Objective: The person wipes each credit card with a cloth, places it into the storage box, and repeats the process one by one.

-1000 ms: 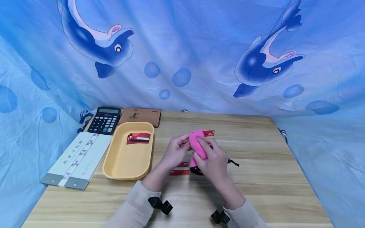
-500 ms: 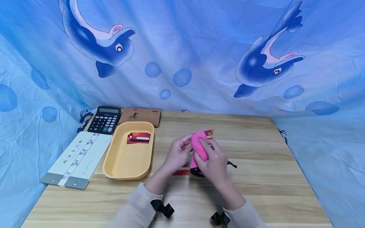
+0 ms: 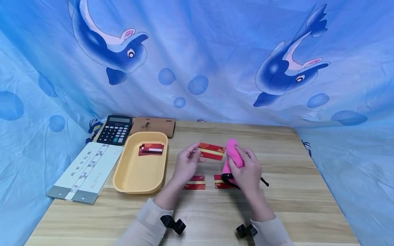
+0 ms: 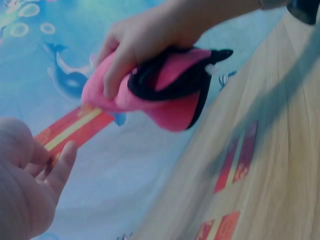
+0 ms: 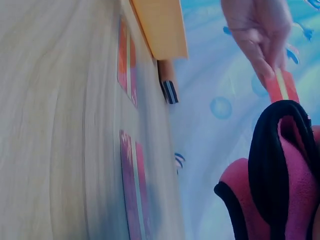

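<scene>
A red card with a gold stripe [image 3: 212,151] is pinched by its left end in my left hand [image 3: 186,164], raised over the table. My right hand [image 3: 248,172] grips a bunched pink fabric piece with black edging [image 3: 235,158] just right of the card. In the left wrist view the fabric [image 4: 172,114] meets the card's far end [image 4: 95,120]. A black-trimmed opening [image 5: 272,170] shows on it in the right wrist view; its exact kind is unclear. Below the hands lie two similar red cards, one on the left [image 3: 195,182] and one partly behind the fabric [image 3: 219,182].
Left of my hands is a yellow tray [image 3: 138,177] holding several red cards [image 3: 150,149]. Beyond it sit a black calculator [image 3: 114,130] and a brown wallet-like item [image 3: 158,127]. A white-and-grey booklet [image 3: 86,169] lies at the table's left edge.
My right hand has moved right with the pink fabric, off most of the held card, which now shows almost whole. The second table card has come into sight.
</scene>
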A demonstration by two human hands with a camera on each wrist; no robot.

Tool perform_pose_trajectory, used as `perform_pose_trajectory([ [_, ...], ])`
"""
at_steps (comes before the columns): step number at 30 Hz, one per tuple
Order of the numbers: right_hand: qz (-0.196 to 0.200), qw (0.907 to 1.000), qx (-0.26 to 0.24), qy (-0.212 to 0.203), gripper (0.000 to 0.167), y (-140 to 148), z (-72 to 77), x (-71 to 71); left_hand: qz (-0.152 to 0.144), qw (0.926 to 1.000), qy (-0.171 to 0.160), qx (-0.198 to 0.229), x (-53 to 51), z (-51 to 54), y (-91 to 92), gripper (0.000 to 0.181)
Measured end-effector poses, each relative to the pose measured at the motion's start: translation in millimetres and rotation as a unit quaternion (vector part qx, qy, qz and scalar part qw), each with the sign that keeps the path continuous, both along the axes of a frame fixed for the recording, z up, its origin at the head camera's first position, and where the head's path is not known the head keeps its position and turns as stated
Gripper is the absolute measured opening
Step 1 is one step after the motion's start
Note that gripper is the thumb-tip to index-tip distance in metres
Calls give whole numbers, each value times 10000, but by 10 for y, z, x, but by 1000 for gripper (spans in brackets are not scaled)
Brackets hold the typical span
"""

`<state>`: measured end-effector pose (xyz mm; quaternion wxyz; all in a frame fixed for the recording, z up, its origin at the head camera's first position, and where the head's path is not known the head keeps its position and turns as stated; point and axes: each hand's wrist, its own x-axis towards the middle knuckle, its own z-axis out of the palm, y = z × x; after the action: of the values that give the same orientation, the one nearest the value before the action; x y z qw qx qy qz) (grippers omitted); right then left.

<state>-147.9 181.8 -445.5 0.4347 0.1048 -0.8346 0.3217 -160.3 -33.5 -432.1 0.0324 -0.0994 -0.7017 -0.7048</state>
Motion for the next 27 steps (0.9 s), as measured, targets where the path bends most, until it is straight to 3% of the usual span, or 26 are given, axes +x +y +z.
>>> perform_pose_trajectory([
  [4, 2, 9999, -110, -85, 40, 51, -10, 7, 429, 9985, 135, 304, -45, -57, 4, 22],
  [8, 45, 9995, -227, -227, 41, 67, -16, 12, 696, 9971, 90, 303, -71, -78, 18, 9],
  [13, 91, 9985, -377, -383, 42, 73, -33, 18, 772, 9946, -202, 664, -61, -71, 30, 47],
  [16, 75, 9981, -465, -386, 41, 78, -32, 20, 825, 9925, -262, 867, -51, -74, 30, 62],
  [19, 88, 9978, -548, -374, 41, 85, -25, 16, 786, 9896, -168, 1193, -51, -77, 19, 58],
  [23, 179, 9972, -614, -378, 41, 92, -26, 7, 603, 9826, -9, 1758, -61, -72, 6, 35],
  [27, 208, 9965, -683, -430, 42, 96, -47, 7, 278, 9701, -310, 2389, -80, -58, -11, 28],
])
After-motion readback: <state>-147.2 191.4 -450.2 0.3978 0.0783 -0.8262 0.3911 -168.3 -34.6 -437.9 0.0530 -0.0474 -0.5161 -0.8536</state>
